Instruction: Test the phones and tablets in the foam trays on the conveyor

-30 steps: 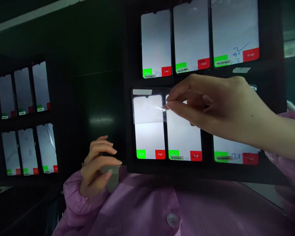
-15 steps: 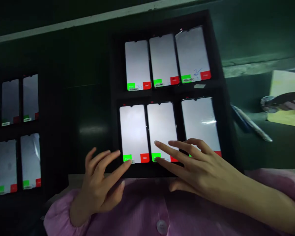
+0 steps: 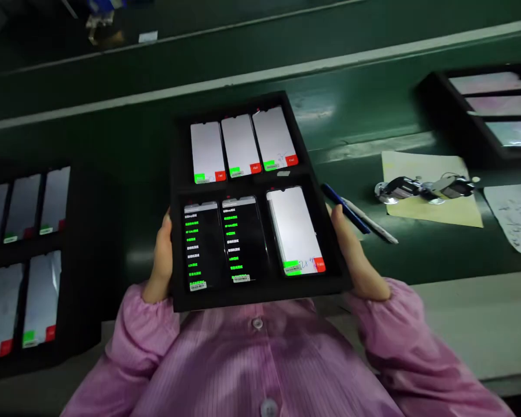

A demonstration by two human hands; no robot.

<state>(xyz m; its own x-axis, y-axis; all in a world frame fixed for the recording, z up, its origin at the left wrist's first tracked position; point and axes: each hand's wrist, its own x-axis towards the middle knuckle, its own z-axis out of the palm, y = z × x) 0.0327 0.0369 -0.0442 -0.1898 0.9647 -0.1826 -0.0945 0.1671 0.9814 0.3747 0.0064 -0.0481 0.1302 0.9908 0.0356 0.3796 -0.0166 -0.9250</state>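
Observation:
A black foam tray (image 3: 243, 298) is held between my two hands, close to my body. My left hand (image 3: 160, 260) grips its left side, and my right hand (image 3: 358, 260) grips its right side; the fingers under the tray are hidden. Several smartphones lie in two rows in it. Along the far row, white screens such as the middle phone's (image 3: 242, 142) show green and red boxes. In the near row, the left phone (image 3: 203, 246) and the middle phone (image 3: 245, 240) show dark list screens with green and white text. The near right phone (image 3: 296, 229) is white.
To the left sits another black tray (image 3: 80, 289) of phones. A blue pen (image 3: 345, 207) and a white pen (image 3: 373, 223) lie right of my tray. Beyond are two small metallic objects on yellow paper (image 3: 451, 214), a written sheet (image 3: 514, 217) and a third tray (image 3: 464, 124).
My hands have gone from the phone screens to the tray's sides and now grip it. Two near-row screens switched from white to dark lists. The camera view shows more of the bench.

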